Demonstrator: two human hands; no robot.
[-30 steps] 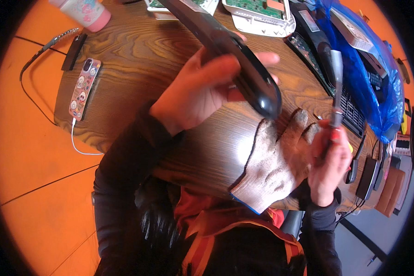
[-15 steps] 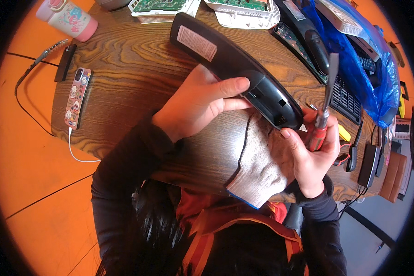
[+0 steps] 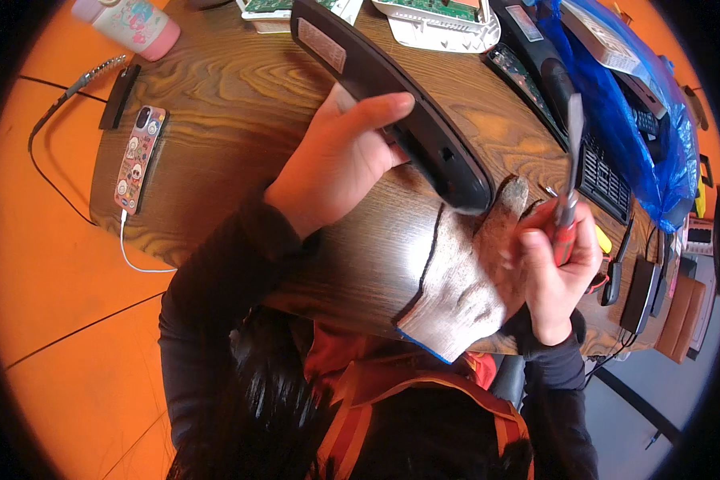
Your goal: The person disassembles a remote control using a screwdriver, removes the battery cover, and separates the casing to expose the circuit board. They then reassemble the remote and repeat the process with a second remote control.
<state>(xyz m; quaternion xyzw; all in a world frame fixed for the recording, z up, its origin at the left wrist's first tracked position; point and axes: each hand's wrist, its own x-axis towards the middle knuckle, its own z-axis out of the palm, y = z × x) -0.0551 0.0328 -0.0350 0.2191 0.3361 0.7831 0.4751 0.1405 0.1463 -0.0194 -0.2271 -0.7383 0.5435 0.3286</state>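
My left hand (image 3: 340, 156) is closed round a long black remote control (image 3: 392, 80), thumb on its back and fingers underneath. The remote slants from upper left to lower right, back side toward me, with a pale label near its far end and a recess near its close end. In my right hand (image 3: 556, 276) is a screwdriver (image 3: 568, 212) with a red handle, its flat metal blade pointing up. The right fingers are apart from the remote. A grey-white knitted work glove (image 3: 464, 276) with a blue hem lies on the table beneath and between my hands.
On the wooden table (image 3: 216, 96) lie a charging phone (image 3: 140, 160), a pink-based bottle (image 3: 144, 32) and white casings with green circuit boards (image 3: 440, 20). At right are a blue plastic bag (image 3: 664, 160), a black keypad part (image 3: 604, 180) and a black adapter (image 3: 640, 292).
My right hand has let go of the remote's near end and moved slightly down. The left hand has shifted the remote up and left, turning it more onto its edge.
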